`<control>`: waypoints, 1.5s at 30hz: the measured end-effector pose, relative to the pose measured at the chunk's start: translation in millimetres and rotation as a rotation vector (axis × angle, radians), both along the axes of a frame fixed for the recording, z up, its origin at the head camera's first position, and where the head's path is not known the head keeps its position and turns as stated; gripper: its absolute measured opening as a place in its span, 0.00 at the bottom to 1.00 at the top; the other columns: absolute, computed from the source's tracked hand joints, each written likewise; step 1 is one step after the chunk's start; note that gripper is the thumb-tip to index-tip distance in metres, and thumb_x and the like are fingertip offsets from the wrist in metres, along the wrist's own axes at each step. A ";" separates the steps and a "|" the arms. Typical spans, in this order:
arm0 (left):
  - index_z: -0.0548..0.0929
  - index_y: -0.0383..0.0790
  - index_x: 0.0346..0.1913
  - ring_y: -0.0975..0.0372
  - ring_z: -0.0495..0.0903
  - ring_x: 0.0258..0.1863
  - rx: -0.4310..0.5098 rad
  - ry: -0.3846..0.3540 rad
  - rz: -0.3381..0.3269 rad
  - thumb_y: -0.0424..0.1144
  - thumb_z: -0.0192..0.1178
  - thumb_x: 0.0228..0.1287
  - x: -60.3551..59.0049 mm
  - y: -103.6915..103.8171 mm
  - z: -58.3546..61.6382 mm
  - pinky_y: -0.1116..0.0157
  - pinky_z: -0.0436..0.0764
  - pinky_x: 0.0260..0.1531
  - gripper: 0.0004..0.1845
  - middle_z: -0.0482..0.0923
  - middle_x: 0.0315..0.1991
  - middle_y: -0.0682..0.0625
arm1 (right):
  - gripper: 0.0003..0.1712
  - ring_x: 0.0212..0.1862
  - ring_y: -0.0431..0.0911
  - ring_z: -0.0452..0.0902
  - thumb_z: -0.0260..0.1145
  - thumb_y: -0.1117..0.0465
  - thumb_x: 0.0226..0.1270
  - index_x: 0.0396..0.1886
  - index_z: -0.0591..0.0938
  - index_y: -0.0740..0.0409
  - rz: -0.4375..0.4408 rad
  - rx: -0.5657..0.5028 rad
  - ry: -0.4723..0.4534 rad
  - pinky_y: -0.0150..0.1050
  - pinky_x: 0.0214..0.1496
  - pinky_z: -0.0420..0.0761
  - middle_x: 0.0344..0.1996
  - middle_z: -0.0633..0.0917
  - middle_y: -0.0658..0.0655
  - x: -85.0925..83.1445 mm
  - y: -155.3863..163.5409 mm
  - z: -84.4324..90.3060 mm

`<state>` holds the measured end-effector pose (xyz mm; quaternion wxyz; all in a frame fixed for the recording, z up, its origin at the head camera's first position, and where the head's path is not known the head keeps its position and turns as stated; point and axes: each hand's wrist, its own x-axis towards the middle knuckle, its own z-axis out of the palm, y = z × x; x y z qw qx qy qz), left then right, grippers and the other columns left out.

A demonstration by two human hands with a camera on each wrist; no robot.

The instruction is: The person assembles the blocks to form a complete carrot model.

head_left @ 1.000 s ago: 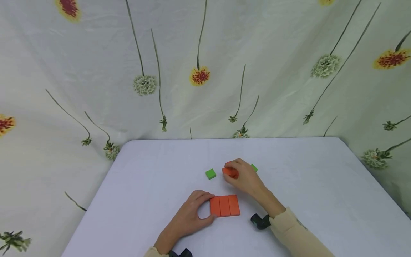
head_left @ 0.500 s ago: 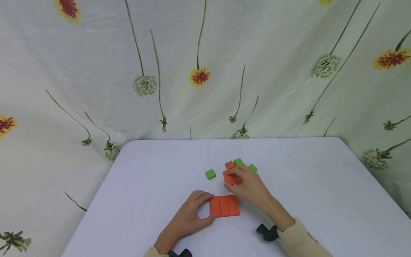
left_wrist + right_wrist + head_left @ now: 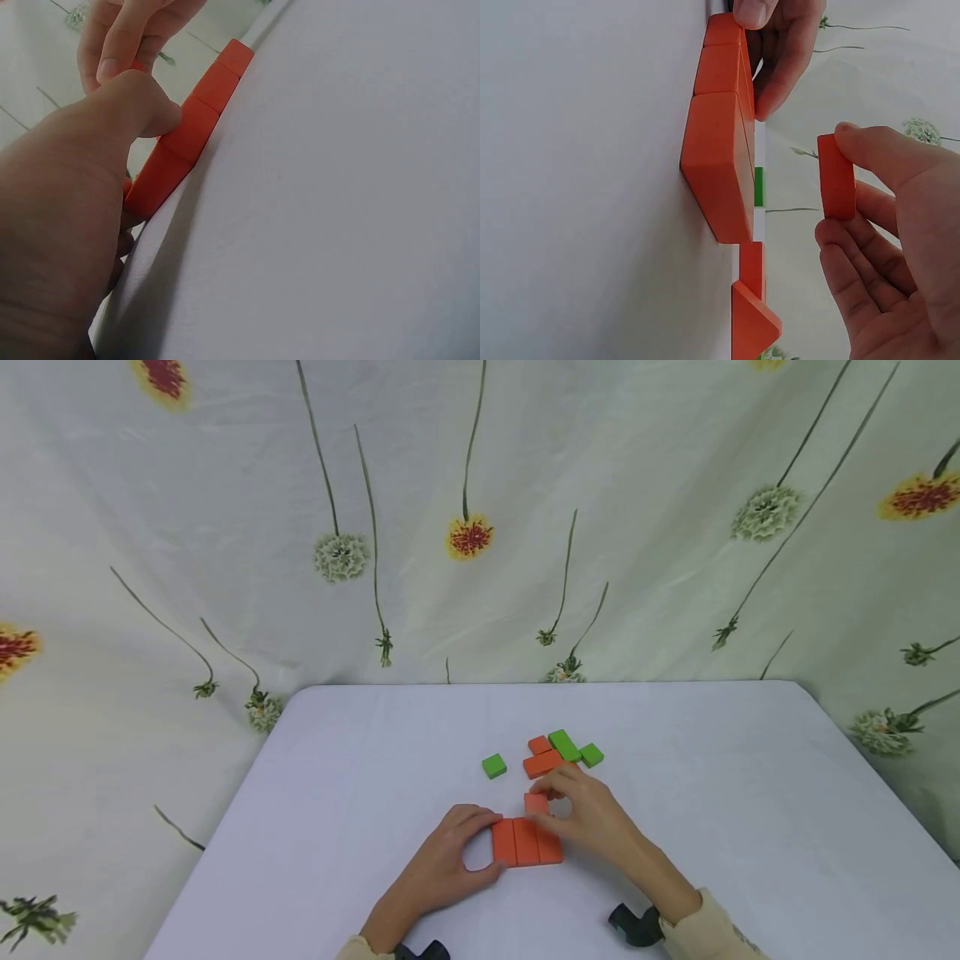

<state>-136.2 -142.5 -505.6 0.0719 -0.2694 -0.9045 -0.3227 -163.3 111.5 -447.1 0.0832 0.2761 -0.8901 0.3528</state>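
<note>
Orange blocks stand side by side in a row (image 3: 527,842) on the white table. My left hand (image 3: 450,856) grips the row's left end, thumb at the front edge and fingers at the back. In the left wrist view, the thumb (image 3: 154,112) presses on the row's front face. Between thumb and fingertips my right hand (image 3: 596,814) pinches a small orange block (image 3: 536,802). This block (image 3: 836,177) is raised above the row in the right wrist view. In the head view it overlaps the row's back edge.
Behind the row lie an orange block (image 3: 541,764), a small orange piece (image 3: 539,744), a long green block (image 3: 564,745) and a small green block (image 3: 592,755). Another green block (image 3: 493,766) lies apart to the left. A triangular orange block (image 3: 753,322) shows in the right wrist view.
My right hand has picked up the small orange block from the group at the back and brought it forward to the row. The long green block is now uncovered. My left hand stays put.
</note>
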 end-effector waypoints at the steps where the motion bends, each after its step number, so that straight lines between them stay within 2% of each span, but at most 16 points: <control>1: 0.82 0.49 0.62 0.66 0.74 0.60 -0.001 -0.002 0.001 0.50 0.73 0.61 0.0 0.0 0.2 0.62 0.82 0.61 0.27 0.78 0.57 0.61 | 0.15 0.43 0.43 0.81 0.79 0.57 0.60 0.45 0.86 0.49 0.002 -0.001 -0.003 0.40 0.48 0.87 0.41 0.81 0.43 1.0 0.4 -0.5; 10: 0.82 0.51 0.63 0.66 0.74 0.60 -0.005 -0.022 0.005 0.52 0.73 0.61 0.3 0.5 0.7 0.62 0.81 0.62 0.28 0.78 0.58 0.61 | 0.13 0.40 0.41 0.79 0.78 0.52 0.63 0.43 0.85 0.46 0.051 0.011 -0.040 0.37 0.44 0.85 0.36 0.79 0.39 7.1 1.3 -3.9; 18: 0.83 0.49 0.61 0.66 0.74 0.59 0.004 0.023 -0.001 0.50 0.74 0.60 -0.6 0.0 1.5 0.62 0.81 0.61 0.27 0.78 0.57 0.61 | 0.13 0.37 0.36 0.75 0.78 0.53 0.61 0.42 0.84 0.46 0.110 0.052 -0.057 0.31 0.40 0.82 0.33 0.78 0.38 10.8 -0.2 -2.4; 27: 0.83 0.48 0.61 0.66 0.74 0.61 0.023 0.000 -0.001 0.48 0.75 0.59 0.3 -0.5 2.6 0.61 0.81 0.63 0.27 0.78 0.57 0.60 | 0.14 0.43 0.32 0.76 0.77 0.49 0.62 0.44 0.85 0.43 0.168 0.165 -0.076 0.33 0.49 0.82 0.39 0.83 0.37 16.1 -2.6 -4.2; 34: 0.83 0.47 0.61 0.66 0.74 0.61 0.023 0.012 -0.007 0.46 0.74 0.60 -0.3 -0.3 1.3 0.62 0.80 0.63 0.26 0.78 0.57 0.60 | 0.11 0.40 0.33 0.72 0.75 0.47 0.64 0.42 0.84 0.40 0.223 0.186 -0.104 0.28 0.42 0.77 0.35 0.80 0.35 19.4 -5.6 -5.2; 45: 0.83 0.46 0.61 0.65 0.75 0.61 0.030 0.023 -0.015 0.44 0.75 0.59 0.2 -1.2 1.8 0.61 0.80 0.64 0.27 0.79 0.58 0.59 | 0.10 0.38 0.31 0.70 0.75 0.47 0.63 0.39 0.82 0.35 0.261 0.226 -0.125 0.26 0.39 0.75 0.32 0.76 0.33 21.9 -10.0 -10.8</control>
